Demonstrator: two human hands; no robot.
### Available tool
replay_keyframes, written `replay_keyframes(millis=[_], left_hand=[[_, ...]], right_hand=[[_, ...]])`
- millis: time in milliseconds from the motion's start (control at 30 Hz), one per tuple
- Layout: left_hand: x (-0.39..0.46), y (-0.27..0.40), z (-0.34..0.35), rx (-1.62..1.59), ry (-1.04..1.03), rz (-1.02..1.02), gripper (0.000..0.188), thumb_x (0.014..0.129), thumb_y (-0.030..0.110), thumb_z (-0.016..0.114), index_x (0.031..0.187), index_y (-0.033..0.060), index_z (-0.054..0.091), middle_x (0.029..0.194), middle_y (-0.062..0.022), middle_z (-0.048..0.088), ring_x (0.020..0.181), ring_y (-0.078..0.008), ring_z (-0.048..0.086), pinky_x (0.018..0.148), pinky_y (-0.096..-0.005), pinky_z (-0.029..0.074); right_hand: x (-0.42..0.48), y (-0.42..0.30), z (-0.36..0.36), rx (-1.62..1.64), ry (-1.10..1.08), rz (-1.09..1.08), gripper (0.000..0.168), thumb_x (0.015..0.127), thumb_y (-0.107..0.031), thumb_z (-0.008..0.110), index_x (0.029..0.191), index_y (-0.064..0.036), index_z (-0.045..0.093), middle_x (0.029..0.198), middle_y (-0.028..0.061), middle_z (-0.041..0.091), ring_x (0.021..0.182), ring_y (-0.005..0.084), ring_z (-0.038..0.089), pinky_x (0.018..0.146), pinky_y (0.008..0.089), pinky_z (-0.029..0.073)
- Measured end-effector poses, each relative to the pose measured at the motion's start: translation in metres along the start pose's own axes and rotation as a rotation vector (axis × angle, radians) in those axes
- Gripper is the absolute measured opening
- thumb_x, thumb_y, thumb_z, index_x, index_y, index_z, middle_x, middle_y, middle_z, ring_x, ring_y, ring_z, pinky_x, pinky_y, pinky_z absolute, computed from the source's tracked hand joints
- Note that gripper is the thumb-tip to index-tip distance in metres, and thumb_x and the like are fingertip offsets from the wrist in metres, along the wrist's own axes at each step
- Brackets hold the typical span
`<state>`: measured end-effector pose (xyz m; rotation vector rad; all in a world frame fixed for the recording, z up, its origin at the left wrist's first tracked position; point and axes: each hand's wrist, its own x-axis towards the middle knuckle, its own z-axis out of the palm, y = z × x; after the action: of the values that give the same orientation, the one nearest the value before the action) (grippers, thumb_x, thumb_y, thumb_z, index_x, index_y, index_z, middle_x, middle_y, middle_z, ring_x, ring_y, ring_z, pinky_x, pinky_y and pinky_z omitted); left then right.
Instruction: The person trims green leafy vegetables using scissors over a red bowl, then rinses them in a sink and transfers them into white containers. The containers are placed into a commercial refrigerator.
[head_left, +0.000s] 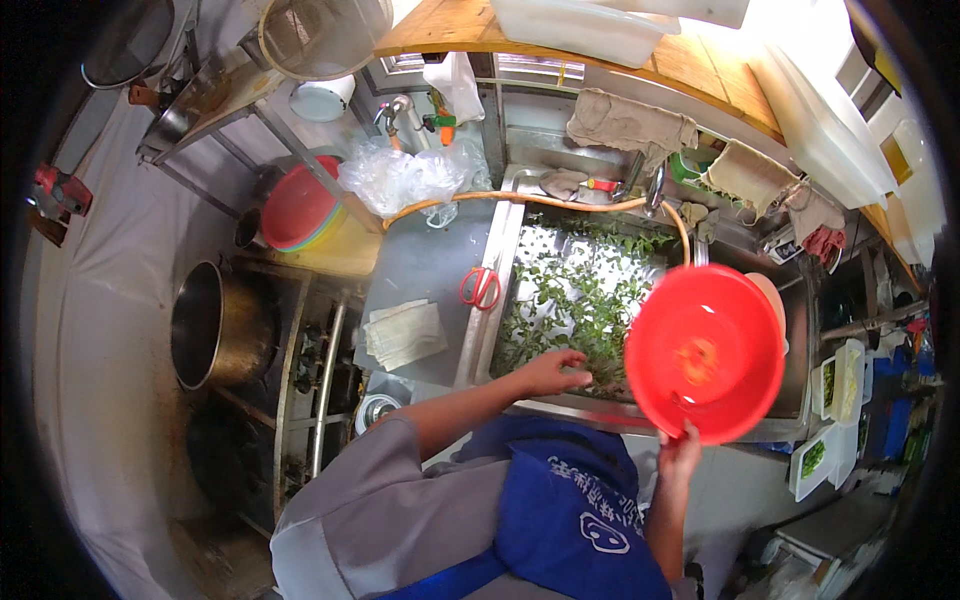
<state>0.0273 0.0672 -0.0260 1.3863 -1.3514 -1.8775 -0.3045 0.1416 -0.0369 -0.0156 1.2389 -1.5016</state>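
Observation:
A red plastic basin (705, 352) is tilted over the right part of the sink, its inside facing the camera. My right hand (681, 450) grips its near rim. Inside the basin shows an orange, blurred patch. My left hand (559, 373) hovers at the near edge of the left sink bowl, fingers apart and slightly bent, holding nothing. Below it, leafy green stems (581, 292) float spread out in the water-filled bowl. The divider between the two bowls is partly hidden behind the basin.
Red-handled scissors (480, 289) lie on the sink's left rim, near folded cloths (405, 334) on a grey counter. An orange hose (540, 199) runs along the back to the faucet (656, 187). Plastic bags (412, 172) and stacked basins (300, 204) stand at back left; a large pot (225, 326) is left.

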Motion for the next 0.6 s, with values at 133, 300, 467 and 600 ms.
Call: replay_keyframes(millis=[133,300,467,600], left_hand=[[-0.024,-0.006,-0.036,-0.453,0.189,0.05,0.046,0.089,0.025,0.067,0.128,0.0063,0.051,0.125,-0.0134,0.056,0.098,-0.0243,0.063,0.079,-0.0368,0.054],[-0.077,-0.058,-0.138,-0.893,0.533,0.235,0.049,0.087,0.007,0.057,0.134,-0.0005,0.044,0.128,-0.0147,0.055,0.112,-0.0302,0.058,0.096,-0.0457,0.049],[-0.146,-0.119,-0.236,-0.943,0.87,0.183,0.036,0.088,0.016,0.06,0.122,0.0037,0.053,0.11,-0.0111,0.065,0.093,-0.0259,0.065,0.078,-0.0407,0.057],[-0.162,-0.182,-0.276,-0.981,0.926,-0.035,0.025,0.089,0.026,0.064,0.104,0.0067,0.061,0.091,-0.0056,0.07,0.075,-0.0183,0.067,0.062,-0.0299,0.057]], right_hand=[[-0.043,0.058,0.092,-0.225,-0.313,0.209,0.04,0.091,-0.015,0.059,0.128,-0.004,0.049,0.12,0.0124,0.062,0.104,0.0286,0.064,0.076,0.0449,0.059],[-0.061,0.065,0.17,-0.652,-0.88,0.302,0.06,0.095,-0.03,0.058,0.144,-0.006,0.033,0.136,0.0127,0.051,0.112,0.0259,0.059,0.083,0.0384,0.053],[-0.034,0.095,0.152,-0.881,-0.834,0.303,0.053,0.093,-0.03,0.062,0.137,-0.006,0.046,0.124,0.0079,0.058,0.101,0.0203,0.061,0.076,0.0335,0.053],[-0.016,0.086,0.125,-0.854,-0.678,0.294,0.054,0.09,-0.032,0.066,0.134,-0.005,0.049,0.119,0.0111,0.06,0.098,0.0214,0.062,0.074,0.0349,0.055]])
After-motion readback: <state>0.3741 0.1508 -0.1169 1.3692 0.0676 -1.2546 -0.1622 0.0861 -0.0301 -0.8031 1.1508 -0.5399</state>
